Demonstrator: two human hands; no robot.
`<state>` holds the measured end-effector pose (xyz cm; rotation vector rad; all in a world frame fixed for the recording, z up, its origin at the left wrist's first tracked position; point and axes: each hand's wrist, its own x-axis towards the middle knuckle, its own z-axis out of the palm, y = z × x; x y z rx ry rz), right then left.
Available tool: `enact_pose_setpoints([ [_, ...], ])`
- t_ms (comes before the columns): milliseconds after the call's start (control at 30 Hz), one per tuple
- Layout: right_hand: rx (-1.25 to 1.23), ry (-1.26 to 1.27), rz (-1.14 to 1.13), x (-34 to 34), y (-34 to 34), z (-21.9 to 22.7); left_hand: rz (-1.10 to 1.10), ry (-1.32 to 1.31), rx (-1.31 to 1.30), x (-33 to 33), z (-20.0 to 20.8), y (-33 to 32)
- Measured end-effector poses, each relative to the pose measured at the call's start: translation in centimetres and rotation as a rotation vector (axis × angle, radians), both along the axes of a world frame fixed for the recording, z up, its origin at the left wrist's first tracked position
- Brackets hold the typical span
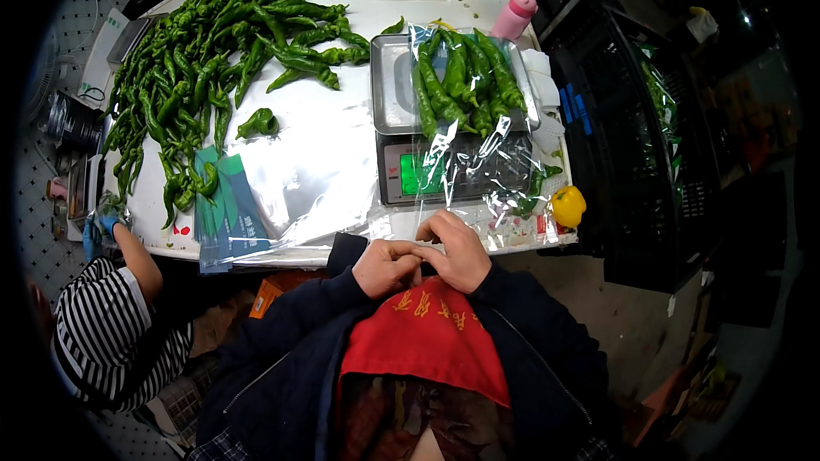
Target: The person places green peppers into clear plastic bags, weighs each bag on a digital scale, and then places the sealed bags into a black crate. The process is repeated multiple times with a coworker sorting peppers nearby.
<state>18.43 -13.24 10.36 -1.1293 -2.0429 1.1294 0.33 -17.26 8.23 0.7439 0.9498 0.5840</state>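
Over the top of my red apron (427, 341), at the table's front edge, my two hands meet. My left hand (386, 268) is closed, its fingers curled toward the right one. The right hand (459, 249) is bent with its fingertips pinched against the left; anything between them is hidden. Just beyond is a digital scale (395, 172) with a lit green display and a metal tray (391, 85). A clear plastic bag (444, 141) lies across the tray, with several long green peppers (459, 68) in it. The bag's near end hangs toward my right hand.
A big heap of green peppers (192, 77) covers the table's left side, with one loose pepper (259, 123) nearby. Printed clear bags (231, 213) lie at the front left. A pink bottle (515, 15) and yellow pepper (567, 206) stand right. A gloved co-worker (111, 316) is at left; dark crates (632, 119) at right.
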Motion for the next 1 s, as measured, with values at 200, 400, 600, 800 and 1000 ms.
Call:
enact_pose_setpoints([
  [200, -0.052, -0.01, 0.036, 0.4, 0.2, 0.0, -0.01, -0.003, 0.081, -0.2, -1.4, 0.2],
  [400, 0.211, -0.01, 0.05, 0.1, -0.2, -0.1, 0.271, 0.018, 0.168, 1.9, -2.7, 4.0],
  [600, 0.297, -0.409, 0.168, 10.2, -5.6, -3.8, 0.292, 0.022, 0.115, 1.4, -3.6, 4.1],
  [800, -0.027, -0.42, -0.363, 16.6, -11.3, -4.0, 0.287, -0.062, 0.022, 1.4, -3.6, 3.7],
  [1000, 0.269, -0.057, -0.125, 4.6, -2.8, 2.4, 0.254, -0.099, 0.03, 1.1, -2.8, 3.2],
])
